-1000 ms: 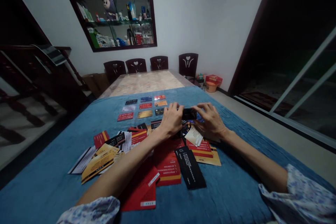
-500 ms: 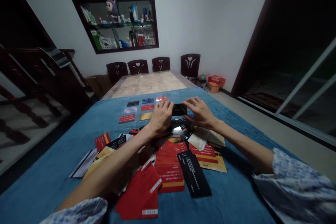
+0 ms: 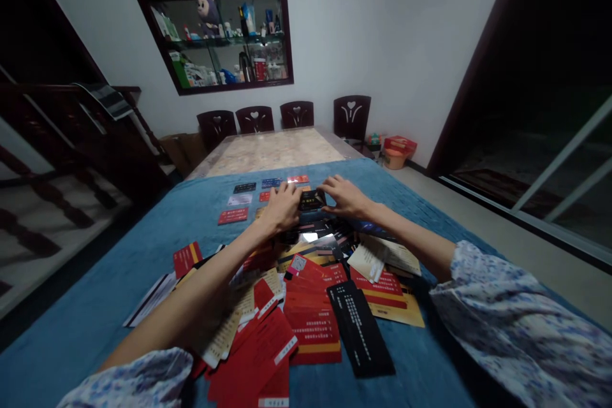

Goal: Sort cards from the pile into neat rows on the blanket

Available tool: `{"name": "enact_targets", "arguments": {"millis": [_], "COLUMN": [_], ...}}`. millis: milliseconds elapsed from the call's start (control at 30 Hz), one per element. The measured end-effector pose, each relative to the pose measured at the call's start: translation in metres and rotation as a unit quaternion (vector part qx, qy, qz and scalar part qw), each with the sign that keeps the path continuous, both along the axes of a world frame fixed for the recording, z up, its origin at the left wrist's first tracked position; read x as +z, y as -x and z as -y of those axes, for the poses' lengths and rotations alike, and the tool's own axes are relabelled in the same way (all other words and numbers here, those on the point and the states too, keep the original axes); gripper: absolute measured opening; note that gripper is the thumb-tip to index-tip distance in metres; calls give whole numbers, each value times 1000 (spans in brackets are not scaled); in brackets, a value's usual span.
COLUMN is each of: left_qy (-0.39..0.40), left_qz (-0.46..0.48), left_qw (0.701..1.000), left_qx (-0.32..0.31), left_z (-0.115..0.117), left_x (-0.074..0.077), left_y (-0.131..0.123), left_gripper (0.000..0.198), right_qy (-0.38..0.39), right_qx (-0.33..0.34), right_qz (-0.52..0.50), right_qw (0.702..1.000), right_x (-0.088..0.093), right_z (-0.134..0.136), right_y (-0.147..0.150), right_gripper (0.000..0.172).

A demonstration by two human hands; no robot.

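Observation:
A black card [image 3: 312, 199] with gold lettering is stretched between my two hands, beyond the pile. My left hand [image 3: 284, 207] grips its left end, and the back of that hand hides part of the rows of cards behind. Thumb and fingers of my right hand [image 3: 345, 196] pinch the other end. Whether the card touches the cloth I cannot tell. Left of it lie laid-out cards, among them a red card [image 3: 233, 215], a silvery card [image 3: 240, 199] and a dark card [image 3: 245, 188]. Below my wrists spreads a heap of red cards [image 3: 313, 319], with a long black card [image 3: 361, 328] on top.
A blue cloth [image 3: 143, 248] covers the near part of the table, with bare tabletop [image 3: 287, 143] beyond. Several dark chairs [image 3: 351, 116] stand at the far side. Cream paper slips [image 3: 368, 258] lie at the heap's right, a red card [image 3: 187, 259] at its left.
Both hands have shifted left with the black card, closer to the laid-out cards. My right forearm has swung inward, and more of the heap's middle shows.

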State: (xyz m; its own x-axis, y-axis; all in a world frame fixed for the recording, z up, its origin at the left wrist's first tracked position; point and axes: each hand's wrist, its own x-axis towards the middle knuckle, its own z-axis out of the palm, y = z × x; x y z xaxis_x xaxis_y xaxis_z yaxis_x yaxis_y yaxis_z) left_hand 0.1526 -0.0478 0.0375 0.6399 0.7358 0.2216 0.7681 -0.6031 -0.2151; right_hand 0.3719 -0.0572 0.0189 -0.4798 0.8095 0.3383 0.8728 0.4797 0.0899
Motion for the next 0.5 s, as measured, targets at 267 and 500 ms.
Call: {"name": "enact_targets", "arguments": {"millis": [267, 500], "left_qy": [80, 135], "left_qz": [2, 14], "left_qw": [996, 989], "left_qx": [36, 50], "left_z": [-16, -31], "left_x": [-2, -7], "left_y": [-1, -1], "left_gripper": [35, 36], "right_qy": [94, 140], "right_qx": [-19, -35], "right_qz": [20, 25], "right_qw": [995, 989], "right_x": [2, 2], "right_z": [-21, -31], "right_y": [12, 20], "right_gripper": [43, 33]}}
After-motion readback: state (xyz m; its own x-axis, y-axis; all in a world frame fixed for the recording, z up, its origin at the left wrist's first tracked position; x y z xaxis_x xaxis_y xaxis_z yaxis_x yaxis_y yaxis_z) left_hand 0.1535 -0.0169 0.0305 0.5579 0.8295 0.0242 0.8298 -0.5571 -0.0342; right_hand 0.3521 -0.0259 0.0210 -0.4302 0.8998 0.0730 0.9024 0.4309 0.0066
